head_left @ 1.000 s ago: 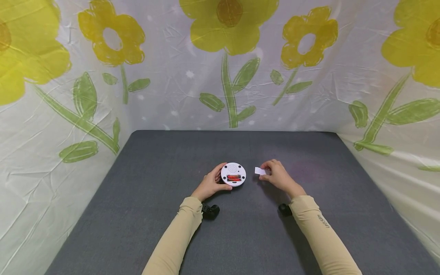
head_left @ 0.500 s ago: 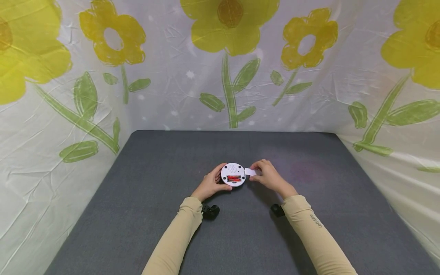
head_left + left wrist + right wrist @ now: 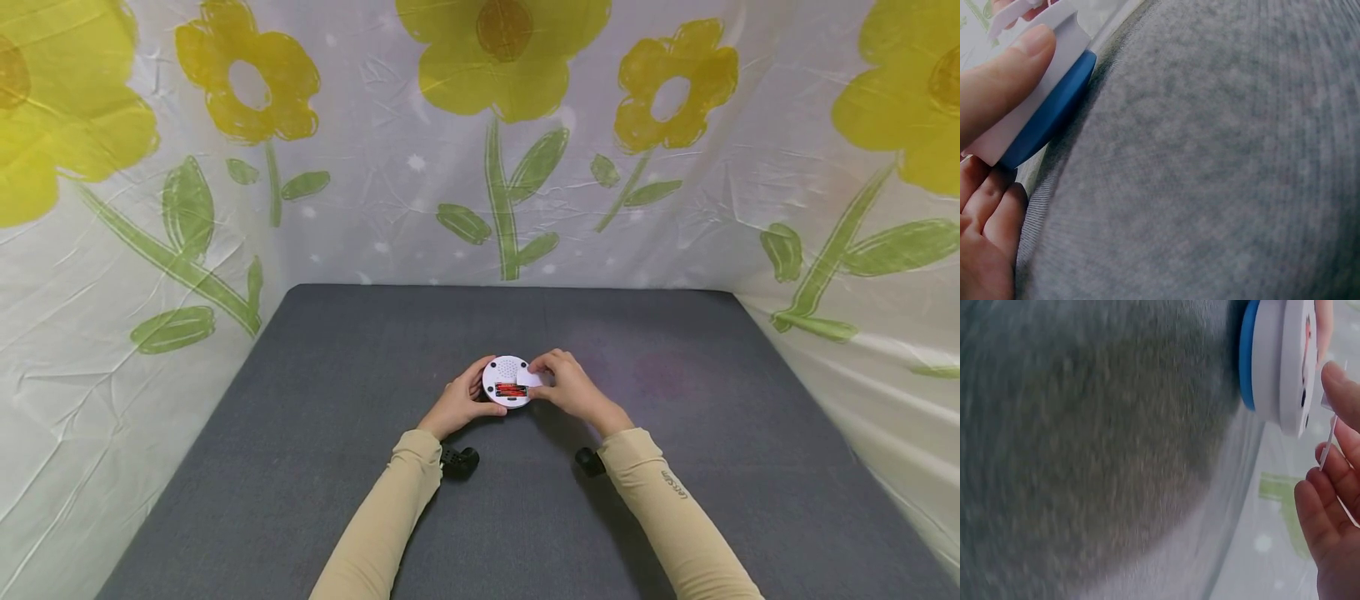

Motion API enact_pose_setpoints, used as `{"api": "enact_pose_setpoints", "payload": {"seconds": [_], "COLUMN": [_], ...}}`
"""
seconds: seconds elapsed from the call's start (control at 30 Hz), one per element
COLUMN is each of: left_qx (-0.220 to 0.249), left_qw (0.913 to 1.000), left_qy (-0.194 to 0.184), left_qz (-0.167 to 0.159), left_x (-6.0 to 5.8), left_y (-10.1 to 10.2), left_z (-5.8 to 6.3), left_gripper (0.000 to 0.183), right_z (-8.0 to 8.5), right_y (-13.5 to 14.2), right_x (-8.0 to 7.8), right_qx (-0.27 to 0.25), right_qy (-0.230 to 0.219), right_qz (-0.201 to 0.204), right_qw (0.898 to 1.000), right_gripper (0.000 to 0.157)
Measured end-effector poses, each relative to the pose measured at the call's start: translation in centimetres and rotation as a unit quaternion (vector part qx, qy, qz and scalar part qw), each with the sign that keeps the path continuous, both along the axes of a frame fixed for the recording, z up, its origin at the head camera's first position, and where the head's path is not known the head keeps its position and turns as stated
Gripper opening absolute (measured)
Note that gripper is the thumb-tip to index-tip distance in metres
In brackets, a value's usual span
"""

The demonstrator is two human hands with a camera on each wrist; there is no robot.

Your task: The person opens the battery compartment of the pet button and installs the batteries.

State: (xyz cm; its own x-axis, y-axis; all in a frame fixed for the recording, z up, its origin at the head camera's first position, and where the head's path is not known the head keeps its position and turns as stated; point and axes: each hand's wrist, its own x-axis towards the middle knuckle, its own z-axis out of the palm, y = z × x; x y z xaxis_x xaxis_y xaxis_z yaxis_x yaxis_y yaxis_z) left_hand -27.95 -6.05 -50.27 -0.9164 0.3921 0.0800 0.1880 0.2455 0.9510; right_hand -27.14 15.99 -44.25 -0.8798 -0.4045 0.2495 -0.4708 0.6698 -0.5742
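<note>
A round white battery-powered device (image 3: 503, 369) lies back side up, showing speaker holes, dark feet and an uncovered battery compartment with red batteries (image 3: 510, 390). Its underside is blue, as the blue rim (image 3: 1054, 119) in the left wrist view shows. My left hand (image 3: 462, 402) grips the device from the left, thumb along its near edge. From the right, my right hand (image 3: 576, 393) pinches a thin white battery cover (image 3: 528, 378) between thumb and fingers. The cover (image 3: 1328, 445) appears edge-on in the right wrist view, apart from the device's back.
The device is over a dark grey cloth-covered table (image 3: 375, 517). A white curtain (image 3: 375, 208) with yellow flowers surrounds the table at the back and sides. Black wrist cameras (image 3: 459, 462) sit below the sleeve cuffs.
My right hand has moved left with the battery cover, from beside the device to over the right part of its back. The left hand and the device have stayed in place.
</note>
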Motion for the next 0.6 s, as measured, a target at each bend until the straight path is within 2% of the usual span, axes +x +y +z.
{"api": "enact_pose_setpoints", "payload": {"seconds": [0.2, 0.43, 0.6], "left_qx": [0.005, 0.024, 0.021], "left_qw": [0.9999, 0.9988, 0.9988], "left_qy": [0.003, 0.011, 0.014], "left_qz": [-0.014, -0.042, -0.043], "left_x": [0.1, 1.5, 1.8], "left_y": [-0.1, -0.3, -0.3], "left_z": [0.2, 2.8, 3.3], "left_gripper": [0.09, 0.086, 0.084], "right_z": [-0.2, -0.3, -0.5], "right_y": [-1.0, -1.9, -2.3], "right_x": [0.3, 0.6, 0.6], "right_qx": [0.004, 0.001, 0.003], "right_qy": [-0.008, -0.007, 0.012], "right_qz": [0.011, 0.019, 0.032], "right_qw": [1.0, 1.0, 0.999], "right_gripper": [0.03, 0.03, 0.028]}}
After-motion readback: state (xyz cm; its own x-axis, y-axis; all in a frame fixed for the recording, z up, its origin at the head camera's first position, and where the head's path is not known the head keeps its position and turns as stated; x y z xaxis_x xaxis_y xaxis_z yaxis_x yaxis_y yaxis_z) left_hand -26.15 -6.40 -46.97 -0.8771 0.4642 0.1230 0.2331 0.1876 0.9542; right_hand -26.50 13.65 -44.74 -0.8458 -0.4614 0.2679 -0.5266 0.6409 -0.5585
